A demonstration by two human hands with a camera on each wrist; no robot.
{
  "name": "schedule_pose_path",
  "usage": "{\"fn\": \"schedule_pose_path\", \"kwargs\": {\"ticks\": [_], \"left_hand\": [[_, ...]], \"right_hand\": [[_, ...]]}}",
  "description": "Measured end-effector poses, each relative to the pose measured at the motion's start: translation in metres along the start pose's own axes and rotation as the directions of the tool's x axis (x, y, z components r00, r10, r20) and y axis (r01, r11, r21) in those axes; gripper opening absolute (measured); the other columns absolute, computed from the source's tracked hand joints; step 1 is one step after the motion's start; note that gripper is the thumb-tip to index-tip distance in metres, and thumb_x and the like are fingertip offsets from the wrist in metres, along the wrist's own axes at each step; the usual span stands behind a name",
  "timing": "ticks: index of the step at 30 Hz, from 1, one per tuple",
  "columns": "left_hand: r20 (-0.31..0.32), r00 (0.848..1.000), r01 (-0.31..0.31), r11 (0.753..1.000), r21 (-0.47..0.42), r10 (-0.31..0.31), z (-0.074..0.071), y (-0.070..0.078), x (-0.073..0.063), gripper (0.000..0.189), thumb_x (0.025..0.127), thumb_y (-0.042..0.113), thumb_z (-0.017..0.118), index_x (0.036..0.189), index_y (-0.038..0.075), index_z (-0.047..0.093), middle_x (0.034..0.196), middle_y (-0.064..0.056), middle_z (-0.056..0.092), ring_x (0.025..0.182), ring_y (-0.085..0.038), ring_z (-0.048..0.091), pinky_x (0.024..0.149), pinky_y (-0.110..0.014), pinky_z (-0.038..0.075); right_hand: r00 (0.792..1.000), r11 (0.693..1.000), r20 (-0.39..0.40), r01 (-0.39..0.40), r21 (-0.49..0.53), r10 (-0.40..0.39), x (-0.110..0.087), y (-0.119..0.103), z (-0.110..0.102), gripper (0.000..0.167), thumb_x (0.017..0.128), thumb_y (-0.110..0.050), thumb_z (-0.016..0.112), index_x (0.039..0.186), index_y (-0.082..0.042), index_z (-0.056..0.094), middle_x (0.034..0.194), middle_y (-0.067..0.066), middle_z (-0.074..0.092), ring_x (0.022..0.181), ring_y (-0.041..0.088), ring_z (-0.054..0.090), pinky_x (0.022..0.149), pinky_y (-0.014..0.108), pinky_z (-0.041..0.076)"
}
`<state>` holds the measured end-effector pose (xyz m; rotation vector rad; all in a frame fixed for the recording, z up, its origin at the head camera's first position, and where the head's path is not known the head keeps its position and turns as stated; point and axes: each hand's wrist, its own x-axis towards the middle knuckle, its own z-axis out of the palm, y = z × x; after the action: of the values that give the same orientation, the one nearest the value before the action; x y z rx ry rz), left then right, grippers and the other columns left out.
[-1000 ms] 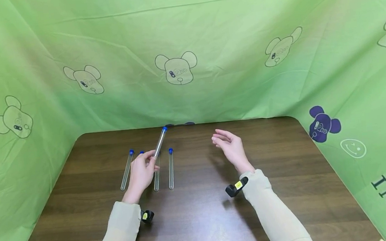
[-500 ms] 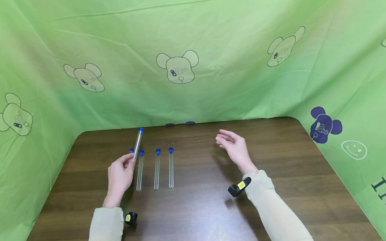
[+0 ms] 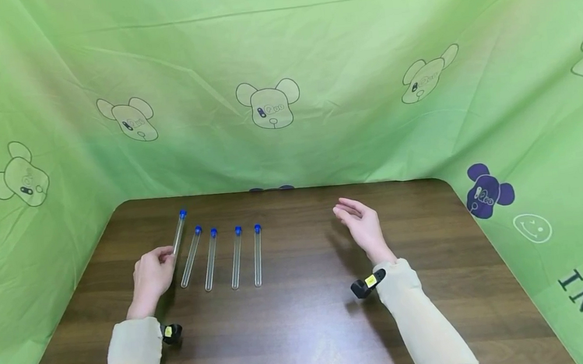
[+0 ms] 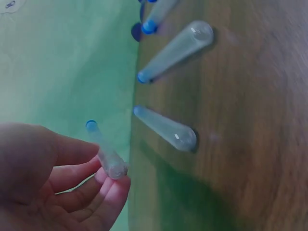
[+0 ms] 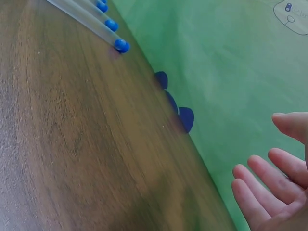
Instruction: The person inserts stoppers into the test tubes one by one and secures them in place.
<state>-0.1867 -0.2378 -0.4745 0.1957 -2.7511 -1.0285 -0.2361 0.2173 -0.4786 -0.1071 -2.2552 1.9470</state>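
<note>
My left hand pinches a clear test tube with a blue cap between thumb and fingers, at the left of the table. In the left wrist view that held tube hangs apart from the wood, cap pointing away. Several similar capped test tubes lie side by side to its right, caps toward the back; the nearest is the slanted tube. Over the table's right half hovers my right hand, fingers loosely bent and holding nothing; the right wrist view shows its fingers apart from the thumb.
The brown wooden table carries the tubes. A green printed cloth hangs along its back and both sides, close to the back edge. Each sleeve cuff has a small black camera on it.
My left hand has carried the held test tube leftward, past the row, and lowered it toward the table. The leftmost lying tube is uncovered now. My right hand has drifted slightly right.
</note>
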Motion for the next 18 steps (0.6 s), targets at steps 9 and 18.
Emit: {"fn": "schedule_pose_path", "kwargs": {"ticks": [9, 18], "left_hand": [[0.090, 0.996, 0.019, 0.997, 0.081, -0.026, -0.003, -0.010, -0.001, 0.026, 0.096, 0.010, 0.058, 0.112, -0.007, 0.071, 0.093, -0.016, 0.069, 0.094, -0.042, 0.064, 0.078, -0.053, 0.045], [0.125, 0.992, 0.022, 0.993, 0.117, -0.036, 0.002, -0.011, 0.000, 0.024, 0.095, 0.009, 0.060, 0.109, -0.006, 0.073, 0.090, -0.015, 0.071, 0.095, -0.043, 0.065, 0.078, -0.052, 0.046]], "right_hand": [[1.000, 0.998, 0.014, -0.004, -0.062, 0.005, 0.006, -0.001, -0.009, 0.046, 0.099, -0.014, 0.069, 0.138, 0.007, 0.057, 0.138, 0.023, 0.058, 0.128, 0.032, 0.057, 0.106, 0.032, 0.043], [1.000, 0.998, 0.011, 0.009, -0.063, -0.008, 0.006, -0.003, -0.011, 0.048, 0.098, -0.019, 0.070, 0.139, 0.003, 0.058, 0.138, 0.020, 0.060, 0.126, 0.029, 0.059, 0.104, 0.027, 0.044]]}}
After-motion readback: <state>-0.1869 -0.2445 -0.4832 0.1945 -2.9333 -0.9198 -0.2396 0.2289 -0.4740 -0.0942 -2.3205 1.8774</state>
